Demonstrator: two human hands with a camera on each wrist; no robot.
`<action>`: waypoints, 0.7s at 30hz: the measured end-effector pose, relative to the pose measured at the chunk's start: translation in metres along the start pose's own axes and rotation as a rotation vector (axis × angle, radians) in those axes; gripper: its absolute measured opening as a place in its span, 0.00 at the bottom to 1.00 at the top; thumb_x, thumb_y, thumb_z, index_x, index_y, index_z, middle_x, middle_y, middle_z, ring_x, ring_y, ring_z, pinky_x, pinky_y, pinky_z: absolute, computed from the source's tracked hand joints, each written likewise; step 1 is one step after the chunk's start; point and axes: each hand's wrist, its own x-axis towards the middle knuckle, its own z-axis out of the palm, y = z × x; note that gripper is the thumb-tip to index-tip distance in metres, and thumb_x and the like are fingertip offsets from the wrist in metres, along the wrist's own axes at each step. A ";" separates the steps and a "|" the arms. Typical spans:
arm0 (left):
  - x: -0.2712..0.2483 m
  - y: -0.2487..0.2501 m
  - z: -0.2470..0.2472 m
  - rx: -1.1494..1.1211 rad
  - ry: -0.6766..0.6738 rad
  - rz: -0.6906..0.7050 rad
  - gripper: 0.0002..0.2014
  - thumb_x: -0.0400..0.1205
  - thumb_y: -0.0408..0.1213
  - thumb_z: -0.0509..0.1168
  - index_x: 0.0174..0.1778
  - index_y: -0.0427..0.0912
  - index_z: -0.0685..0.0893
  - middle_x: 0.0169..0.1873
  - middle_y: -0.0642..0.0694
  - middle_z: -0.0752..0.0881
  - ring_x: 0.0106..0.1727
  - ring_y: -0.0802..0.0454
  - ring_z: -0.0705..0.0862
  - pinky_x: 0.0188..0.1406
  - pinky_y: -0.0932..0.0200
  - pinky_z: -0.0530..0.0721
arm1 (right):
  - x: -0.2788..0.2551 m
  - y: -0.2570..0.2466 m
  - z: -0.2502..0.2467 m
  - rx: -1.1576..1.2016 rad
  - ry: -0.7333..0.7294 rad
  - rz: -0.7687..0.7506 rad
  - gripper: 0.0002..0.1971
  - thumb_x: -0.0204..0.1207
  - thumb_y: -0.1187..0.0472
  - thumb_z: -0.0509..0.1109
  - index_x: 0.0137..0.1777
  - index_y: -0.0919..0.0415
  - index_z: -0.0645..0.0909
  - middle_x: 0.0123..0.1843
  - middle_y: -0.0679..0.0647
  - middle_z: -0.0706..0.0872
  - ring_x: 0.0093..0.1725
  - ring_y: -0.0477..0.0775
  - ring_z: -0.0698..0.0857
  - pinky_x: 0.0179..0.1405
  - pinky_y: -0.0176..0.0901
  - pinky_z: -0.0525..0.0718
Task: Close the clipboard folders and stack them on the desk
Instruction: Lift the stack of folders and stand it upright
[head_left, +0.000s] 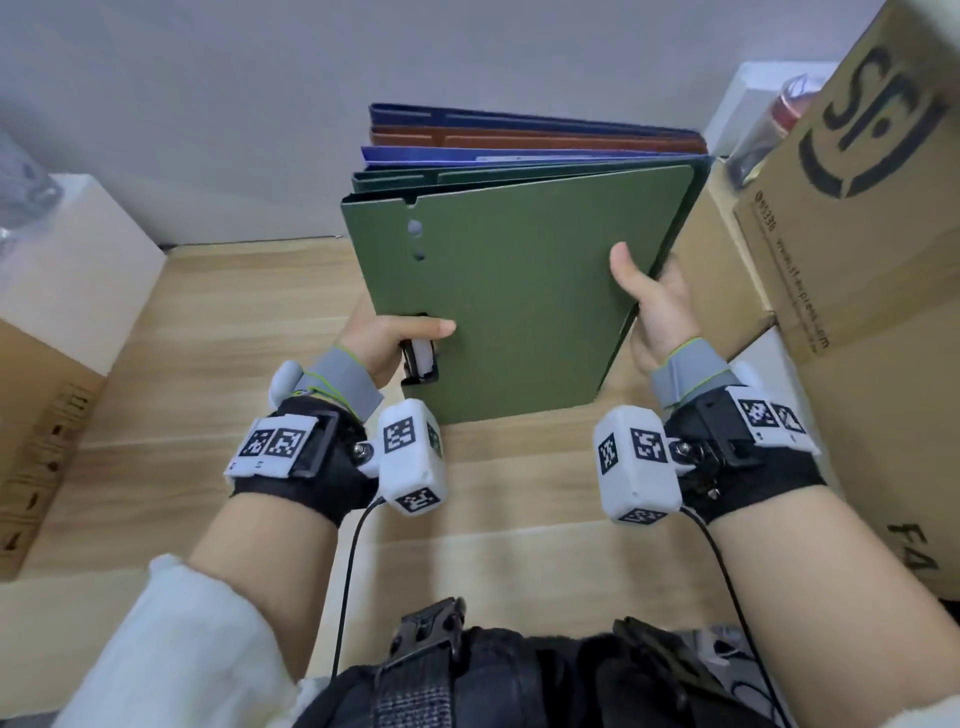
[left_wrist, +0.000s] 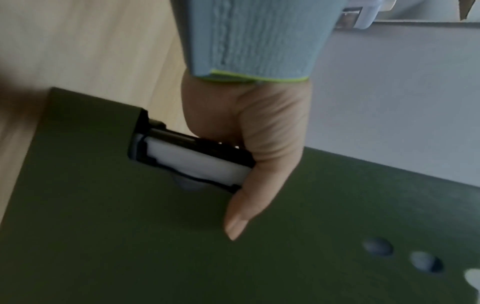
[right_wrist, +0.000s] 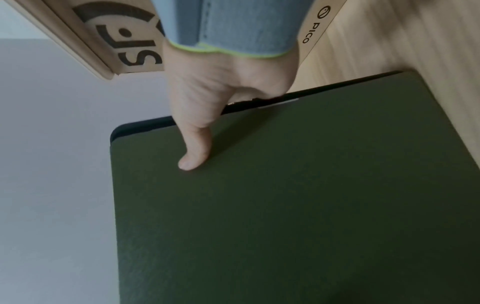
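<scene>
A closed green clipboard folder (head_left: 514, 296) is held tilted above the desk between both hands. My left hand (head_left: 395, 338) grips its left edge beside the black-and-white clip (head_left: 420, 358), thumb (left_wrist: 241, 214) on the cover. At the right edge my right hand (head_left: 654, 306) grips it, thumb (right_wrist: 194, 152) on top and fingers hidden underneath. The green cover (left_wrist: 233, 257) fills the left wrist view and the same cover (right_wrist: 298, 195) fills the right wrist view. Behind it lies a stack of folders: another green one (head_left: 395, 179), a blue one (head_left: 467, 154), a brown one (head_left: 519, 137) and a dark blue one (head_left: 498, 115).
A large cardboard box (head_left: 852, 249) stands close on the right, with a smaller box (head_left: 722, 275) beside my right hand. Another cardboard box (head_left: 47, 405) and a white box (head_left: 88, 249) sit at the left. The wooden desk (head_left: 234, 364) shows below the folder. A wall is behind.
</scene>
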 end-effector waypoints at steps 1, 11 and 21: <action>-0.002 -0.003 -0.003 -0.007 -0.019 0.011 0.23 0.60 0.19 0.67 0.50 0.41 0.82 0.34 0.56 0.93 0.38 0.59 0.91 0.40 0.62 0.88 | -0.002 0.000 0.001 -0.003 0.006 -0.006 0.20 0.70 0.57 0.74 0.61 0.55 0.74 0.54 0.47 0.86 0.48 0.45 0.89 0.46 0.40 0.85; -0.006 0.047 -0.026 0.010 -0.190 0.114 0.51 0.40 0.52 0.86 0.59 0.43 0.74 0.40 0.60 0.92 0.44 0.63 0.90 0.43 0.65 0.87 | -0.007 -0.027 0.011 0.138 -0.116 -0.193 0.38 0.43 0.46 0.84 0.56 0.54 0.76 0.43 0.39 0.92 0.45 0.39 0.90 0.42 0.33 0.87; 0.008 0.075 0.008 0.028 0.105 0.109 0.44 0.53 0.43 0.81 0.65 0.36 0.73 0.44 0.40 0.89 0.45 0.43 0.88 0.55 0.46 0.87 | -0.003 -0.033 0.016 -0.014 0.023 -0.285 0.14 0.74 0.67 0.72 0.53 0.51 0.75 0.49 0.44 0.86 0.41 0.32 0.88 0.43 0.30 0.84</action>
